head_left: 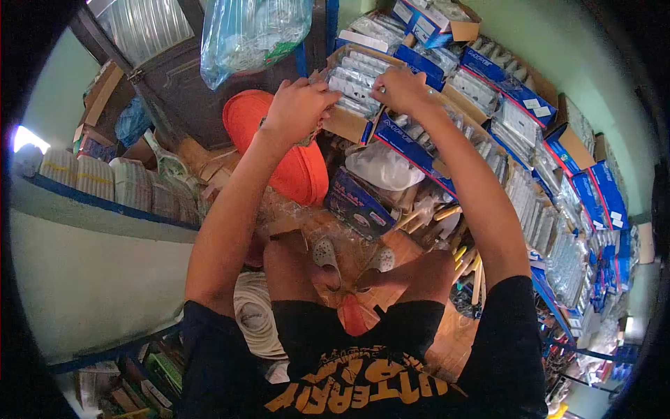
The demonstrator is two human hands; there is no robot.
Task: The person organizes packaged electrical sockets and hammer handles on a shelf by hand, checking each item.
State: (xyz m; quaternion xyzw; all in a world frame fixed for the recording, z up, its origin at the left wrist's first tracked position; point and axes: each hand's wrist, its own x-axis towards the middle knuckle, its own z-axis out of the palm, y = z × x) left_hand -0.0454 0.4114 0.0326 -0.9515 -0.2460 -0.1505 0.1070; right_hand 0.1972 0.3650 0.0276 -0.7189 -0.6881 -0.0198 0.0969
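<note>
An open cardboard box (347, 124) at the top centre holds several white packets in clear plastic wrap. My left hand (299, 110) is at the box's left side, its fingers bent around the left end of a wrapped white packet (353, 91). Curled fingers of my right hand (403, 91) pinch at the right end of the same packet. What the packet contains cannot be made out. Just below my left hand is a large orange roll of flat hose or strap (301, 171). A clear plastic bag (255, 38) hangs above my left hand.
Stacked blue boxes (506, 77) of wrapped goods line the shelf along the right. A dark printed carton (357, 204) and wooden handles (447, 212) are below. A coil of white hose (257, 314) lies by my legs. Wrapped rolls (94, 178) stand on the left ledge.
</note>
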